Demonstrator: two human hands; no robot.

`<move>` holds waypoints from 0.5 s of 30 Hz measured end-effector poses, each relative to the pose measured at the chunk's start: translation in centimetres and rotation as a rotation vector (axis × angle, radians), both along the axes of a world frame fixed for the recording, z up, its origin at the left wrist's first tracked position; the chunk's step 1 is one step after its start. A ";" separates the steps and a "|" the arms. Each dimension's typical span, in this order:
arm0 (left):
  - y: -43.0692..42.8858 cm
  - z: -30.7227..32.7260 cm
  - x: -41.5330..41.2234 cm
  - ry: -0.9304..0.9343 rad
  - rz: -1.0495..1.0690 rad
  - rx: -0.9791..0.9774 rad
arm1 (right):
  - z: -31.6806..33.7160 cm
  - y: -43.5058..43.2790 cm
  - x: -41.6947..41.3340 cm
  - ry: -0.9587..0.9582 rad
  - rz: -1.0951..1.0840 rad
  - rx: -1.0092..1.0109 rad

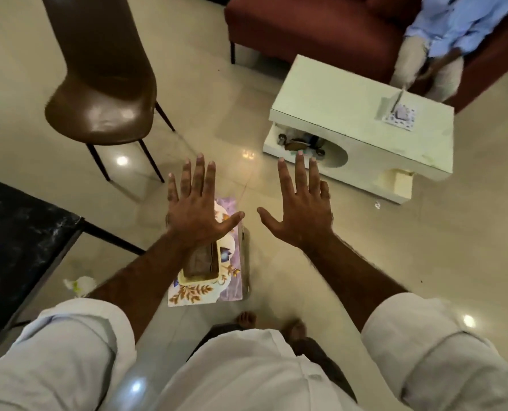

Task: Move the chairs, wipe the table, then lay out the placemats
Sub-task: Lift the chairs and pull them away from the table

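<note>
Hands first: the left hand (pixel 197 215) and right hand (pixel 298 212) are held out side by side in the air, palms down, fingers straight and fanned, thumbs close but not touching. Neither grips anything. This reads as a show of empty hands between steps, not a reach.

The table (pixel 18 232), dark and marbled, shows only its corner. The chair (pixel 104 108) stands beyond that corner, apart from it, so it seems to have been moved out to free the edge for wiping. A tissue box (pixel 199 292) sits on the floor just right of the table, below the left hand, probably kept near as wiping stock. A crumpled tissue (pixel 79 284) lies on the floor beside the table's edge. No placemats are in view.
</note>
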State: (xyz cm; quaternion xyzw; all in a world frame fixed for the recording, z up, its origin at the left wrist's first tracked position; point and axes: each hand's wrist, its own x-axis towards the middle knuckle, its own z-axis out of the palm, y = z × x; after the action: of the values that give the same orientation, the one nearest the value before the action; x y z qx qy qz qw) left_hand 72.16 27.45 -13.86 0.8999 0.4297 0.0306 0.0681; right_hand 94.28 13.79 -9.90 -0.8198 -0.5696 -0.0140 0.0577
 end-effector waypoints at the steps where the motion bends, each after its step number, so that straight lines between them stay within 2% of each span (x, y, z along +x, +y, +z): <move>1: 0.7 -0.1 0.9 0.000 0.029 0.000 | -0.2 1.6 1.2 -0.008 0.040 0.002; 15: 9.0 -1.2 12.1 0.068 0.443 0.005 | -2.5 20.7 15.8 0.021 0.455 -0.005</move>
State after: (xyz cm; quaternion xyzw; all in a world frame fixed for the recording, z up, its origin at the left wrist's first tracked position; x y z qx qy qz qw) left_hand 84.30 36.48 -15.02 0.7843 0.6187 0.0158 0.0428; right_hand 110.10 34.44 -12.41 -0.6703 -0.7393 0.0094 0.0635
